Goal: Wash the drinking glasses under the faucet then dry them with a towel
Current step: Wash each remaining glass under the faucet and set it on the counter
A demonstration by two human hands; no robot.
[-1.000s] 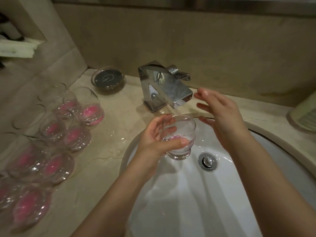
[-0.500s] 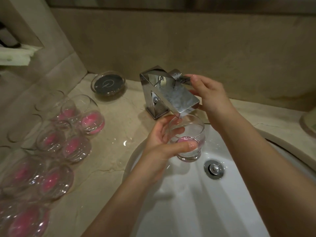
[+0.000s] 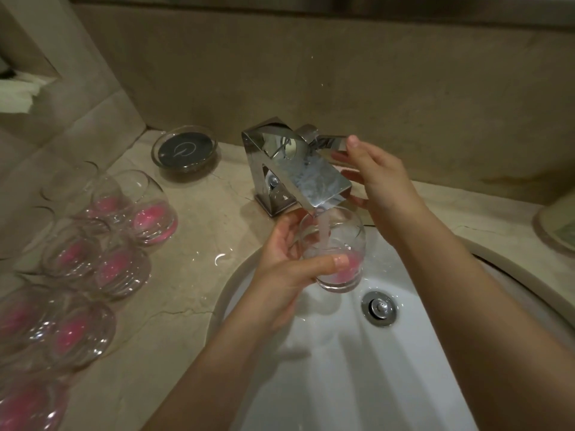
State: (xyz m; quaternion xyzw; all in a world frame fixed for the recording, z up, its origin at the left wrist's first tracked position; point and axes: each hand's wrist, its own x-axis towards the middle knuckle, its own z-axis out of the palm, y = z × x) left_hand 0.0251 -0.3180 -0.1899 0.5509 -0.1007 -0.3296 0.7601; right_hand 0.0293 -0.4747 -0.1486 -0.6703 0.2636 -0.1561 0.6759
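Left hand (image 3: 289, 265) grips the wet glass (image 3: 334, 250) round its belly under the faucet (image 3: 298, 169) stream at 12 o'clock; judged light, slippery, fragile, so hold mid-body; right hand (image 3: 378, 178) pinches the lever (image 3: 326, 141).

Clear glasses (image 3: 137, 209) with pink bottoms; chrome faucet (image 3: 298, 172); white sink (image 3: 357, 368); beige veined marble counter (image 3: 199, 244); dark grey dish (image 3: 184, 149).

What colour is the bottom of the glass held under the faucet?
Pink, inside the base of the glass in the left hand; head view.
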